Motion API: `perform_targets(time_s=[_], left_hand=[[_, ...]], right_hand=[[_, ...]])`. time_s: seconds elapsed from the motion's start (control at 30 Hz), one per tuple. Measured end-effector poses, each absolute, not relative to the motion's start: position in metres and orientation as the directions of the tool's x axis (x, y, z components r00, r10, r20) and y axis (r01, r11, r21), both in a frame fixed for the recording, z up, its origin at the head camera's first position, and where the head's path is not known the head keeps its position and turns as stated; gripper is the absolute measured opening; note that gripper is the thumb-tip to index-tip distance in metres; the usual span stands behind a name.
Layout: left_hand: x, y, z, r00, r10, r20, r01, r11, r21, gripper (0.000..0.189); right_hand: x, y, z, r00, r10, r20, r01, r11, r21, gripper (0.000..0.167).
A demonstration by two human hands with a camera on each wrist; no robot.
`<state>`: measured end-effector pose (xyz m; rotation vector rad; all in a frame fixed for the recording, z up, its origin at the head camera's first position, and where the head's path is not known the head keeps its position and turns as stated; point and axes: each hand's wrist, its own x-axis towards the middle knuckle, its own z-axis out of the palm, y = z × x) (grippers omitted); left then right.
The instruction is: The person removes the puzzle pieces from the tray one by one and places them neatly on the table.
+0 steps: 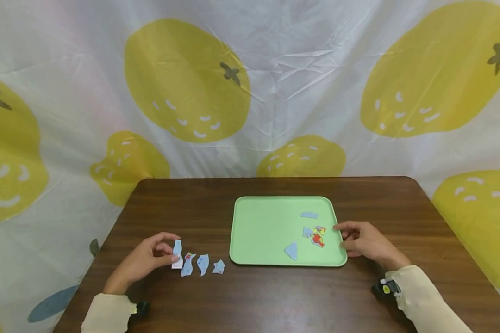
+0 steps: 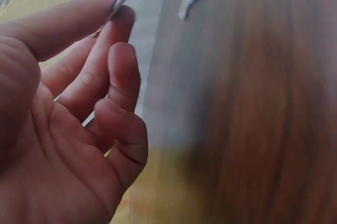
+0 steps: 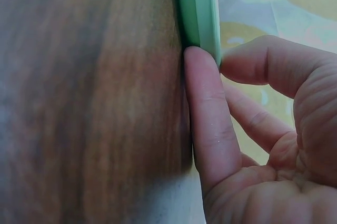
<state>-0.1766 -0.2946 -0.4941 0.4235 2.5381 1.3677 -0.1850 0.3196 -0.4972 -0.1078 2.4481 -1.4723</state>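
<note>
Between thumb and fingertips, my left hand (image 1: 150, 256) pinches a narrow light-blue puzzle piece (image 1: 177, 249) with a white lower end. In the left wrist view that piece shows edge-on at the fingertips. Just right of it, a blue piece with a red patch (image 1: 187, 265), a curved blue piece (image 1: 203, 264) and a small jagged piece (image 1: 218, 267) lie in a row on the table. At the right side of a light-green tray (image 1: 266, 231), my right hand (image 1: 368, 243) holds the rim, thumb and fingertips against it.
On the tray's right half lie a flat blue piece (image 1: 309, 215), a colourful red-and-yellow cluster (image 1: 318, 239) and a blue triangular piece (image 1: 291, 250). The brown wooden table (image 1: 275, 296) ends at a hanging cloth (image 1: 275, 92) printed with yellow fruit.
</note>
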Motion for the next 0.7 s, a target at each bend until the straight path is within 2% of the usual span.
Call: perform_targets(time_s=[0.23,0.47,0.7], left_hand=[[-0.174,-0.306,-0.499,-0.92,0.387,-0.068,0.178,0.564,0.806,0.05],[-0.172,-0.307,-0.501,-0.937,0.32,-0.139,0.108,0.644,0.757,0.051],[-0.173,-0.302,-0.502,-0.955,0.286,-0.08,0.143,0.677,0.722,0.046]], right_hand=[[-0.184,0.32,-0.498,-0.958,-0.199,-0.205,0.085,0.484,-0.871,0.056],[-0.184,0.319,-0.499,-0.958,-0.199,-0.208,0.091,0.476,-0.875,0.056],[-0.184,0.32,-0.498,-0.958,-0.199,-0.207,0.09,0.477,-0.874,0.056]])
